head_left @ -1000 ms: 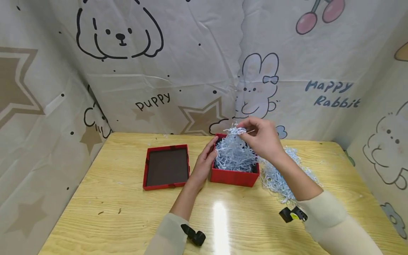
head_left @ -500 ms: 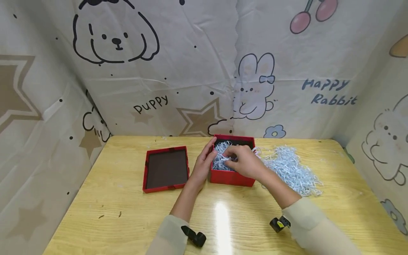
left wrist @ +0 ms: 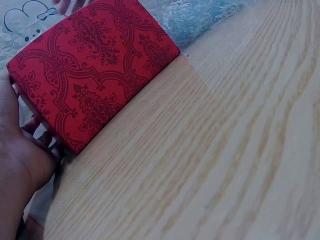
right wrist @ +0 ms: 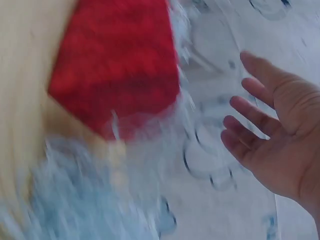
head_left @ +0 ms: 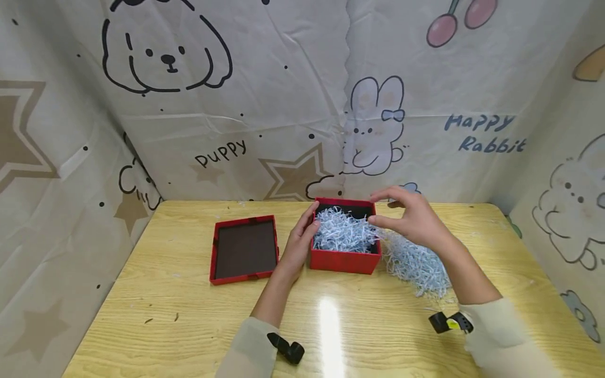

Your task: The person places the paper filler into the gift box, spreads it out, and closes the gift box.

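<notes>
The red patterned box (head_left: 345,262) stands on the table, filled with pale blue shredded paper (head_left: 344,231). My left hand (head_left: 295,249) rests along the box's left wall, its thumb at the rim. In the left wrist view, the fingers (left wrist: 42,140) lie against that side of the box. My right hand (head_left: 416,218) is raised over the box's right edge, fingers spread apart from the thumb. Nothing shows in its grasp, and the right wrist view has the same hand (right wrist: 280,130) with its fingers extended. A loose pile of shredded paper (head_left: 420,268) lies right of the box.
A red-rimmed box lid (head_left: 244,249) with a dark inside lies left of the box. The wooden table (head_left: 179,331) meets a printed cloth backdrop (head_left: 283,105) at the back and sides. Small dark bits (head_left: 148,321) lie at the front left.
My right hand has gone from above the box with a tuft of shreds, down into it, then up and right with its fingers spread. The left hand stays at the box's side.
</notes>
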The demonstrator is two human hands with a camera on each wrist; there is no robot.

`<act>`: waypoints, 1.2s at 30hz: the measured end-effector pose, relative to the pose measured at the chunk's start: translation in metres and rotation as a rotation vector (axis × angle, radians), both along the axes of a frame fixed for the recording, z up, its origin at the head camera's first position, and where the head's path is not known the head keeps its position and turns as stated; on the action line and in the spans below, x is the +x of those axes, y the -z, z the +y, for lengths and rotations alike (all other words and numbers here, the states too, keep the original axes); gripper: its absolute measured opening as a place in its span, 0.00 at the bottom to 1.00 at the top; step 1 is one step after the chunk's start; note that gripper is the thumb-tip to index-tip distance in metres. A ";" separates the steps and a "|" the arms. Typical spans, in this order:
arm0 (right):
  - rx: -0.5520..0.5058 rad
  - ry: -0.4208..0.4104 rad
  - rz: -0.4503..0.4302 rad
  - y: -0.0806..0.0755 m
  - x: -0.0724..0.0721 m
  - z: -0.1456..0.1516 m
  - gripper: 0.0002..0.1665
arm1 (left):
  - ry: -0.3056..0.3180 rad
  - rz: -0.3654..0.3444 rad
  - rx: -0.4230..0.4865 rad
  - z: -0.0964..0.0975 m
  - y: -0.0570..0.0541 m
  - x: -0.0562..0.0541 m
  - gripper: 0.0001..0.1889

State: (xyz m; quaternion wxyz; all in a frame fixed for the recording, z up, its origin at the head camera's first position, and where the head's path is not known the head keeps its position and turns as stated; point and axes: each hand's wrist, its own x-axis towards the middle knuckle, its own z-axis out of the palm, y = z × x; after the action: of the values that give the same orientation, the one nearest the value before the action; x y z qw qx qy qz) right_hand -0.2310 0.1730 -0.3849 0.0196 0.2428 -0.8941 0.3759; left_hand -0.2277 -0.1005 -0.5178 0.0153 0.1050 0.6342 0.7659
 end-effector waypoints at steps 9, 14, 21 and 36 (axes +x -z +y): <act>0.064 0.005 -0.162 0.016 -0.001 0.069 0.54 | -0.004 -0.010 -0.001 -0.002 0.000 -0.001 0.27; 0.138 0.034 -0.148 0.045 0.008 0.082 0.55 | -0.002 -0.012 -0.010 -0.001 0.001 -0.001 0.28; 0.163 0.108 -0.104 0.074 0.010 0.089 0.35 | -0.010 -0.021 -0.005 -0.002 0.001 0.000 0.27; 0.098 0.360 0.069 0.058 0.021 0.095 0.11 | -0.004 -0.017 -0.003 -0.001 0.001 0.000 0.27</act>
State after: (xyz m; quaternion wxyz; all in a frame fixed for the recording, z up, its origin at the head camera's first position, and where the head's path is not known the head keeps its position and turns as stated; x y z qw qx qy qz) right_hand -0.2096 0.2676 -0.4428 0.1052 0.0923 -0.9391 0.3139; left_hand -0.2280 -0.1012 -0.5185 0.0194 0.0972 0.6355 0.7657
